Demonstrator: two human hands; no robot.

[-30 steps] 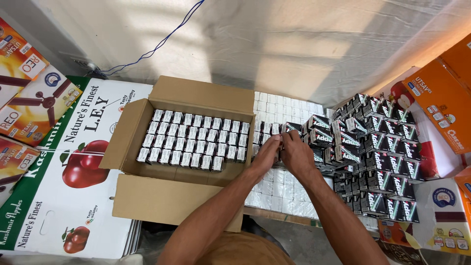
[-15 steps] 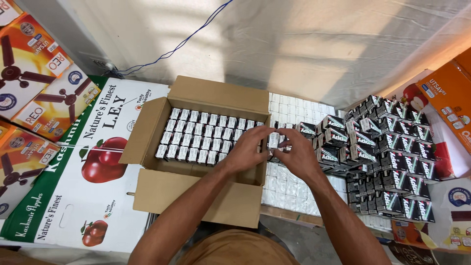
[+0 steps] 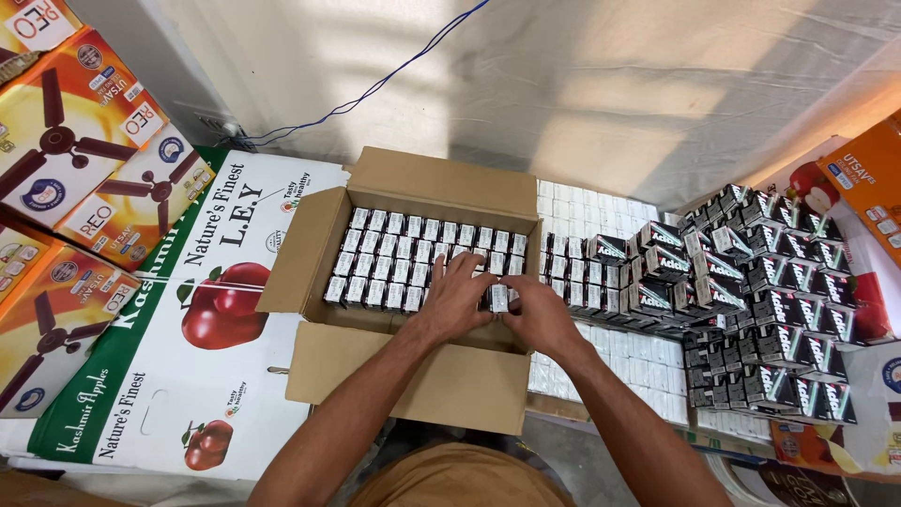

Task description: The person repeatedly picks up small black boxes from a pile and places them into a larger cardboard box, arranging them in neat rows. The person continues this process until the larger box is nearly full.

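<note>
An open brown cardboard carton (image 3: 441, 183) stands in front of me, filled with rows of small black-and-white boxes standing on end. Both hands are inside its near right corner. My left hand (image 3: 455, 299) rests flat on the tops of the packed boxes, fingers spread. My right hand (image 3: 537, 314) grips a small box (image 3: 499, 298) together with the left fingertips, lowered among the packed rows at the carton's right wall.
A stack of several more small black boxes (image 3: 751, 310) stands to the right on a flat white layer (image 3: 601, 211). A flattened white apple carton (image 3: 202, 310) lies under the brown carton. Orange fan boxes (image 3: 75, 160) lie at the left. A blue cable (image 3: 375, 84) runs across the floor.
Both hands moved left from the loose stack into the carton, carrying small boxes, and now press them into the near right corner. The camera view shifted slightly right.
</note>
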